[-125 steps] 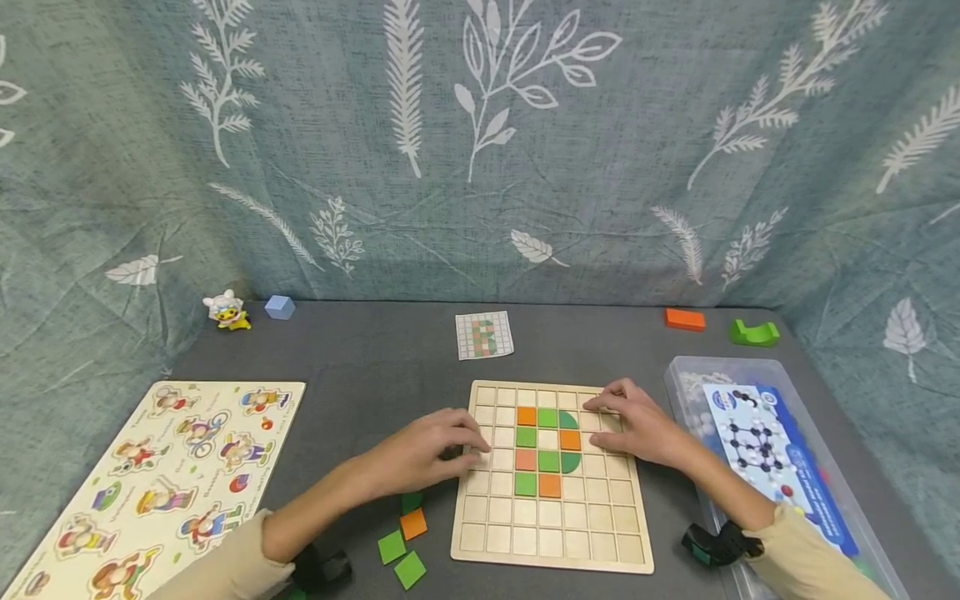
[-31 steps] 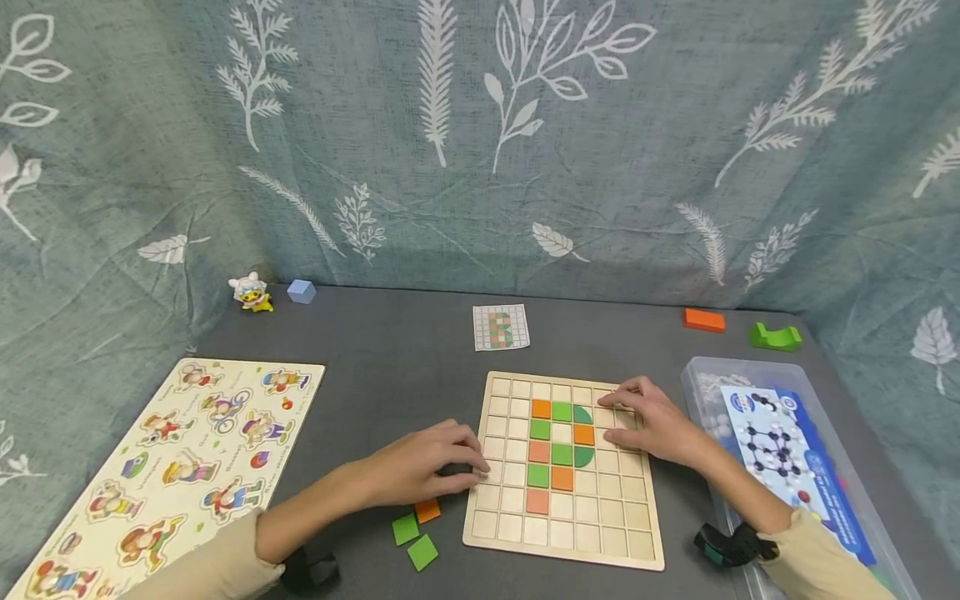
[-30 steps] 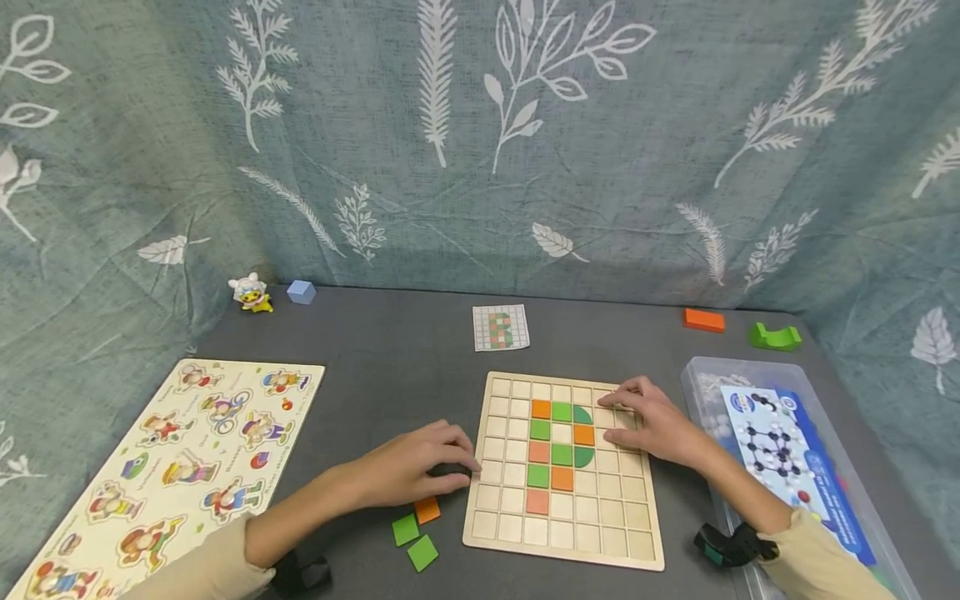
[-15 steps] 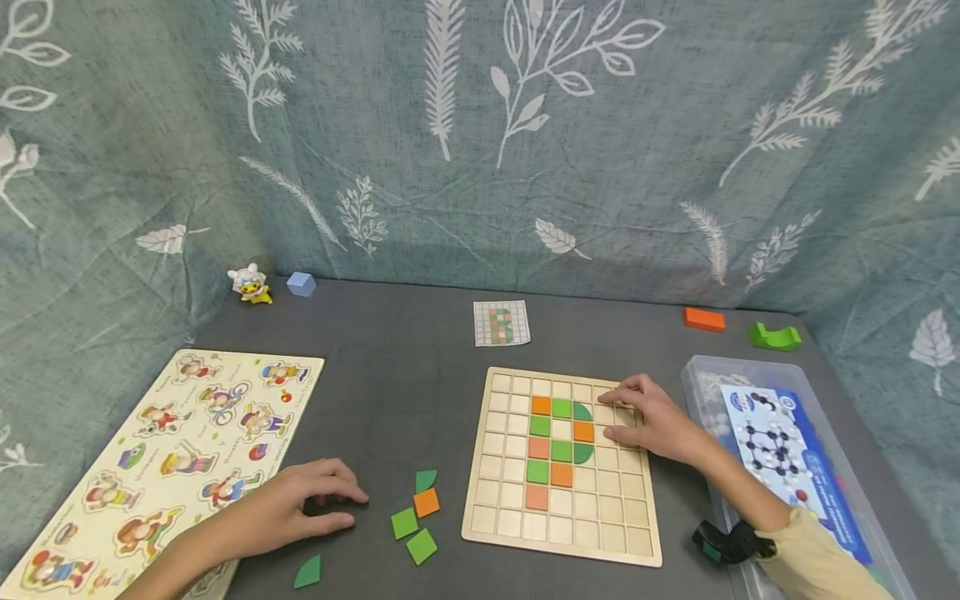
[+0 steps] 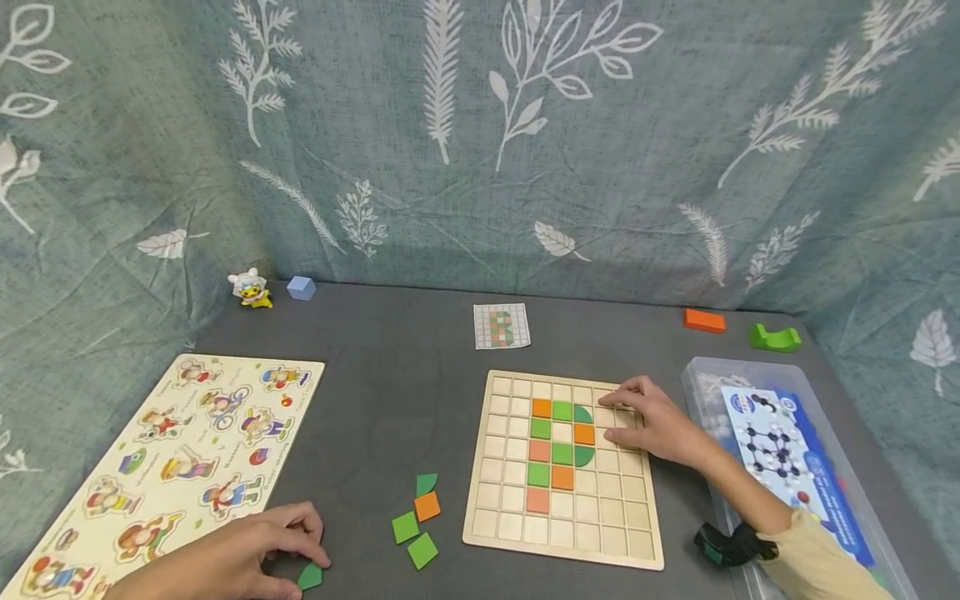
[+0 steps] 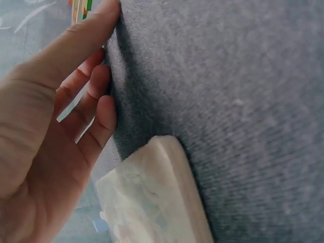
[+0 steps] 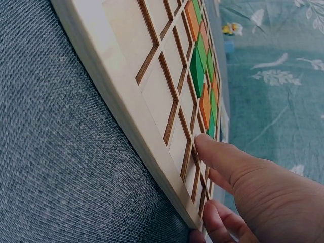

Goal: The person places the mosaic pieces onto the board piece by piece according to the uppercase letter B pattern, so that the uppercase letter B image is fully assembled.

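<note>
dark green piece (image 5: 311,577) pinched by left hand (image 5: 240,557)
its long axis, partly covered, cannot be told; grid board (image 5: 611,522) is touched by right hand (image 5: 658,429), fingers spread.

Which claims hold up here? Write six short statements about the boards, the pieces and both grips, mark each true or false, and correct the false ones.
1. The right grip rests on the wooden board. True.
2. The left grip is on the wooden board too. False: it is down at a dark green quarter-round piece on the table.
3. Two bright green squares lie loose on the table. True.
4. The pattern card lies between the person and the wooden board. False: it lies beyond the board.
5. Every coloured piece in the wooden board is square. False: two dark green pieces there have a curved side.
6. A blue block stands beside a small figurine. True.
</note>
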`<action>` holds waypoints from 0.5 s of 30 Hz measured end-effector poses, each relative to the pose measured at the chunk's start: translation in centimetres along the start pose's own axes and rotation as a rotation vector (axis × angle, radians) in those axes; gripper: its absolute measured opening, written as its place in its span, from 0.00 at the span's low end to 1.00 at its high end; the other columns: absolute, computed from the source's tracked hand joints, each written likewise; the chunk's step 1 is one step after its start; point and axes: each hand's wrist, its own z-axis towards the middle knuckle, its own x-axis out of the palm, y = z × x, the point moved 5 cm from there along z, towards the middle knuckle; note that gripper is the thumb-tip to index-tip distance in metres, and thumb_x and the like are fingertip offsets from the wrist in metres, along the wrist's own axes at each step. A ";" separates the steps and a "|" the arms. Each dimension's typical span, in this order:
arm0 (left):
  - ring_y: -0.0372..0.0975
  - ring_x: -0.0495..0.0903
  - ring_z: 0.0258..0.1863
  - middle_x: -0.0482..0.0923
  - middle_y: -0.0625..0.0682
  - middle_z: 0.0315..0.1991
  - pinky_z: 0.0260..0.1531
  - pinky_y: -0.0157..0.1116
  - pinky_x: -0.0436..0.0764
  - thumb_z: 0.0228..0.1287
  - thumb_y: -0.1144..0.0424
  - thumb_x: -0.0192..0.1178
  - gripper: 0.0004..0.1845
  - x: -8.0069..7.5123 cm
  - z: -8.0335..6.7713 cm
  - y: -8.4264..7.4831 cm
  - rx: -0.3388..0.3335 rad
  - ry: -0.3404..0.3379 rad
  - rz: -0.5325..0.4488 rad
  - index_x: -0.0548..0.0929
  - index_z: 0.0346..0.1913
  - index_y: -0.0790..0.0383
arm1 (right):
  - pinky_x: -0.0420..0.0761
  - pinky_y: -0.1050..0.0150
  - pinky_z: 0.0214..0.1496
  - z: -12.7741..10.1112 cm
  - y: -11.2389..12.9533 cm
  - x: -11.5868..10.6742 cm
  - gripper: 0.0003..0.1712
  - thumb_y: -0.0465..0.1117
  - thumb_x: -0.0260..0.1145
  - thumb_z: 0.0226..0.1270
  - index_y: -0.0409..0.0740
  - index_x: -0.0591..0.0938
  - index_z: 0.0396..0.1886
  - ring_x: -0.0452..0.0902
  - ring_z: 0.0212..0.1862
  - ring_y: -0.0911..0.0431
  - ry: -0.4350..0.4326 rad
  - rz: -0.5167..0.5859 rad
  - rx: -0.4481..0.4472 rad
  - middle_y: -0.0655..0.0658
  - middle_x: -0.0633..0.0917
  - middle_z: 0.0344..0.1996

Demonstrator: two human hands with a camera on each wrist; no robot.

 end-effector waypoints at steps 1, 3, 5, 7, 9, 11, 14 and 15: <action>0.25 0.72 0.41 0.70 0.40 0.42 0.35 0.23 0.74 0.59 0.58 0.67 0.14 0.0 0.1 0.0 -0.005 0.005 0.002 0.83 0.49 0.47 | 0.71 0.56 0.46 0.0 0.0 0.0 0.24 0.46 0.72 0.60 0.44 0.82 0.55 0.70 0.48 0.50 0.001 -0.001 0.001 0.39 0.73 0.50; 0.24 0.72 0.39 0.70 0.40 0.40 0.34 0.22 0.74 0.59 0.57 0.67 0.13 0.0 0.4 0.0 -0.003 0.009 0.003 0.83 0.48 0.46 | 0.71 0.56 0.46 0.0 -0.1 0.1 0.24 0.46 0.72 0.60 0.44 0.82 0.55 0.70 0.48 0.49 0.001 -0.003 0.004 0.39 0.73 0.50; 0.23 0.71 0.37 0.70 0.40 0.40 0.33 0.21 0.73 0.59 0.57 0.67 0.12 0.1 0.6 0.0 0.000 0.007 0.008 0.83 0.46 0.46 | 0.71 0.56 0.46 0.0 -0.2 0.1 0.24 0.45 0.72 0.60 0.44 0.82 0.55 0.70 0.49 0.49 -0.003 -0.008 0.006 0.39 0.73 0.50; 0.22 0.70 0.34 0.69 0.41 0.39 0.31 0.20 0.73 0.58 0.57 0.68 0.11 0.1 1.0 -0.2 0.006 0.001 0.016 0.82 0.44 0.46 | 0.71 0.55 0.46 0.0 -0.3 0.1 0.24 0.45 0.72 0.59 0.44 0.82 0.55 0.70 0.49 0.49 -0.005 -0.010 0.009 0.39 0.73 0.50; 0.21 0.70 0.32 0.70 0.40 0.38 0.30 0.20 0.72 0.57 0.56 0.68 0.10 0.0 1.3 -0.3 0.009 -0.006 0.032 0.81 0.42 0.46 | 0.71 0.55 0.46 0.0 -0.4 0.1 0.24 0.46 0.72 0.59 0.44 0.82 0.55 0.70 0.49 0.49 -0.005 -0.010 0.010 0.39 0.73 0.50; 0.20 0.69 0.31 0.70 0.40 0.35 0.28 0.20 0.72 0.56 0.55 0.68 0.10 0.0 1.6 -0.4 -0.002 -0.009 0.044 0.79 0.39 0.46 | 0.71 0.56 0.46 0.0 -0.4 0.1 0.24 0.46 0.72 0.60 0.45 0.82 0.55 0.70 0.49 0.49 -0.002 -0.006 0.011 0.39 0.73 0.50; 0.18 0.66 0.30 0.70 0.41 0.30 0.25 0.21 0.70 0.58 0.54 0.66 0.09 0.0 2.4 -0.5 -0.034 -0.001 0.032 0.76 0.36 0.46 | 0.71 0.55 0.46 0.0 -0.3 0.1 0.24 0.47 0.72 0.60 0.45 0.82 0.55 0.70 0.49 0.49 0.002 -0.003 0.014 0.39 0.73 0.50; 0.18 0.65 0.30 0.70 0.41 0.29 0.25 0.21 0.70 0.58 0.55 0.66 0.09 0.1 2.7 -0.6 -0.031 -0.011 0.023 0.75 0.36 0.47 | 0.71 0.55 0.46 0.0 -0.3 0.1 0.24 0.47 0.72 0.60 0.45 0.82 0.56 0.70 0.49 0.49 0.003 -0.004 0.015 0.39 0.73 0.50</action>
